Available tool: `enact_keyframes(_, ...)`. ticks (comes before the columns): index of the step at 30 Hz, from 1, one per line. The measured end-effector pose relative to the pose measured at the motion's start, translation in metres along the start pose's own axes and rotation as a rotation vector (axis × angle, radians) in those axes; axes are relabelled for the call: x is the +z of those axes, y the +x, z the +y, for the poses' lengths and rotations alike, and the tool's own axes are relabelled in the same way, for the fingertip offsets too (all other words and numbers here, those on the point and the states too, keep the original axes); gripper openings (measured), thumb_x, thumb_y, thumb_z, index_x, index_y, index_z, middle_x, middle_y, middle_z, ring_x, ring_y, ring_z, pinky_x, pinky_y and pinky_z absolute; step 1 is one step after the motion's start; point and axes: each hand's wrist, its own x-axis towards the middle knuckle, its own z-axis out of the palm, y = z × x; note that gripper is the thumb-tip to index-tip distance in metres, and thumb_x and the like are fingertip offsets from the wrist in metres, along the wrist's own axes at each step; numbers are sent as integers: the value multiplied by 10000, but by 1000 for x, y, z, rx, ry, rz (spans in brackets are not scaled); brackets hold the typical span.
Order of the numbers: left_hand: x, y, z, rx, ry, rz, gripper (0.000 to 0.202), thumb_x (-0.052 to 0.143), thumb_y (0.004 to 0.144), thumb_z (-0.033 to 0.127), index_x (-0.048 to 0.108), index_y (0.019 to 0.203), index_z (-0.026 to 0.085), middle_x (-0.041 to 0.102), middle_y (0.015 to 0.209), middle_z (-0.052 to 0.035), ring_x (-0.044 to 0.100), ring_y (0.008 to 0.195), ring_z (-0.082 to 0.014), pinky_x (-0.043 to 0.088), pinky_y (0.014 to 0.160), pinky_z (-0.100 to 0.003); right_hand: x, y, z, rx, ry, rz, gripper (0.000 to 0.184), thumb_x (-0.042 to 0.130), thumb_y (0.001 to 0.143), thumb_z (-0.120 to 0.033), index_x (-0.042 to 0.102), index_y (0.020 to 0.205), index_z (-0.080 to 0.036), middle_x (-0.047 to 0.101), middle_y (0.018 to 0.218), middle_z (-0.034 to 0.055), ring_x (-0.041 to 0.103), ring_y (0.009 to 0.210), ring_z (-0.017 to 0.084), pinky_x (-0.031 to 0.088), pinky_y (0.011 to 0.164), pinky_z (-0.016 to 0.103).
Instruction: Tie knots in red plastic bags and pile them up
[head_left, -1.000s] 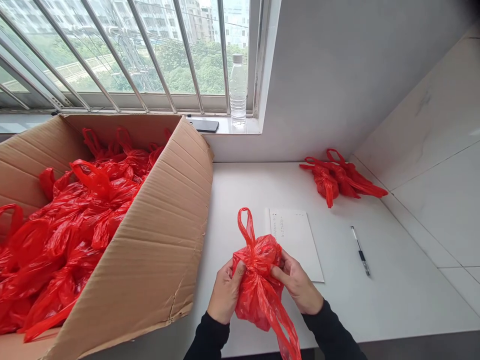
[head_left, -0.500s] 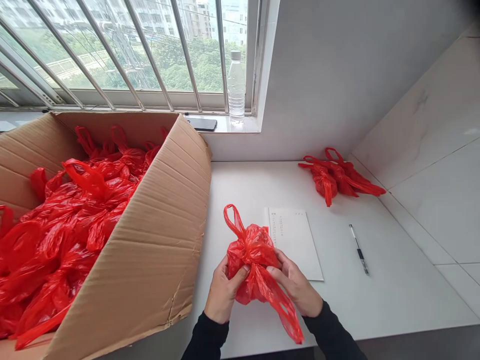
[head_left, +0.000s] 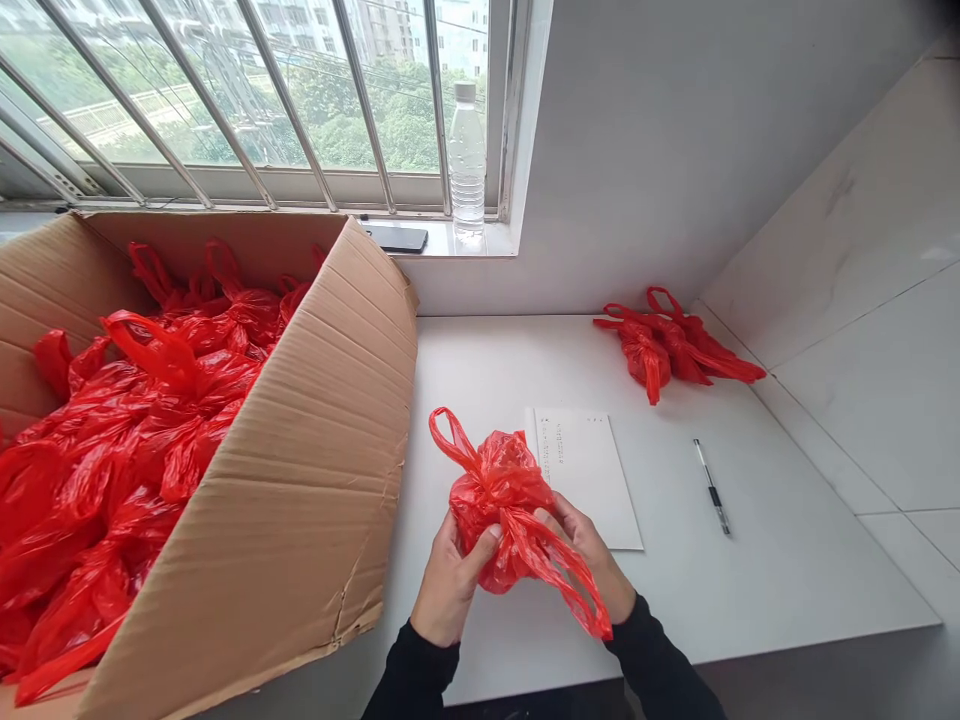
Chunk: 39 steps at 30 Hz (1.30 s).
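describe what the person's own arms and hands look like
The left hand and right hand are human and ungloved. Long, plain black sleeves cover both forearms down to about the wrists; no watch or markings show.

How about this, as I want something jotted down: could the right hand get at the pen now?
Probably, yes: only flat paper and tabletop lie between the right hand and the pen. But that hand helps hold a red bag, so it would likely need to let go first.
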Motion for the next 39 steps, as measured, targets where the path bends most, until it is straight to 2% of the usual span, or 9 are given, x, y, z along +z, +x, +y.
enact_keyframes(3,-3,2,-3,7,-26,72,550,750,781,374,573,1268,192,658,1250,-134,596,1182,-335,432,1052,-457,-2,-1,-1,-30,-103,-81,457,711,818,-475,614,1202,-246,667,1094,75,618,946,238,509,862,375)
enact_keyframes(6,-3,0,-2,-51,-54,60,569,726,802,384,548,1309,196,657,1246,-136,577,1198,-349,442,1034,-470,-4,0,3,-56,-179,-61,470,758,778,-429,629,1192,-246,671,1076,65,613,901,233,517,831,371)
enact_keyframes(9,3,-3,2,-93,-94,-9,613,690,832,368,483,1394,241,631,1297,-128,540,1239,-363,455,1014,-491,-2,2,5,-99,-188,43,431,723,808,-433,636,1179,-232,679,1018,60,610,858,230,524,794,375)
enact_keyframes(12,9,-3,7,-26,-42,-93,695,745,783,326,465,1415,255,562,1395,-126,478,1309,-368,418,1064,-490,2,1,0,-137,-186,81,388,649,872,-447,631,1198,-239,677,1078,70,618,908,246,521,810,386)
enact_keyframes(15,10,1,6,22,41,-39,690,807,714,313,533,1339,211,612,1329,-143,534,1255,-371,427,1058,-489,4,-2,-6,-152,-205,68,348,578,922,-451,637,1207,-260,671,1141,70,620,968,260,513,834,393)
enact_keyframes(22,-3,7,-6,-32,63,63,549,801,714,368,614,1188,164,707,1150,-137,663,1055,-345,510,941,-478,-1,-8,-4,79,-78,-60,361,549,932,-497,671,1169,-254,703,1023,67,655,850,245,553,764,404)
enact_keyframes(28,-1,6,-6,-43,37,67,561,773,748,369,597,1242,169,700,1159,-144,657,1066,-342,453,1014,-497,3,-5,-9,-108,-77,-109,436,631,902,-427,569,1305,-274,611,1287,81,566,1172,282,445,1032,443)
enact_keyframes(33,5,5,-8,-62,-115,8,587,740,793,339,537,1323,188,634,1289,-153,594,1183,-343,435,1043,-485,5,-3,-5,-116,-130,-27,408,629,908,-416,576,1275,-245,639,1219,96,607,1082,275,492,940,416)
enact_keyframes(39,2,8,-9,-80,-215,173,511,812,712,323,638,1162,156,714,1129,-144,662,1062,-341,521,928,-446,0,-3,0,-25,5,-90,406,573,933,-477,580,1254,-229,646,1157,97,625,957,231,524,799,364)
